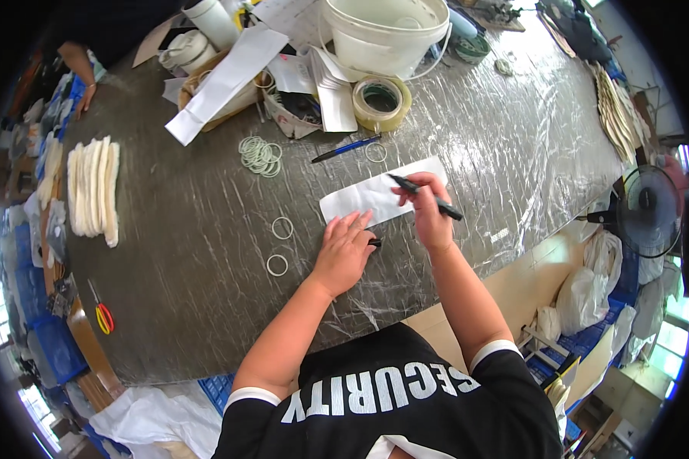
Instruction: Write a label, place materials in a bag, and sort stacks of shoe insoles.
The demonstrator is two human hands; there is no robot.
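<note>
A white strip of paper (383,191) lies slantwise on the table in front of me. My right hand (431,210) is closed around a black marker (445,208), whose tip end points up and left over the strip. The fingertips of my left hand (343,252) press on the strip's lower left edge. Tucked by that hand's thumb is a small black piece, seemingly the marker cap (374,242), partly hidden by the hand. Just beyond the strip lie a blue pen (346,148) and a pale rubber band (376,153).
Loose rubber bands (260,157) form a pile left of the strip. Behind stand a white bucket (386,38), a tape roll (381,103) and papers (230,84). Cream fluffy strips (93,190) and scissors (103,317) lie far left. A fan (648,208) stands right; another person's hand (86,99) rests at the far left edge.
</note>
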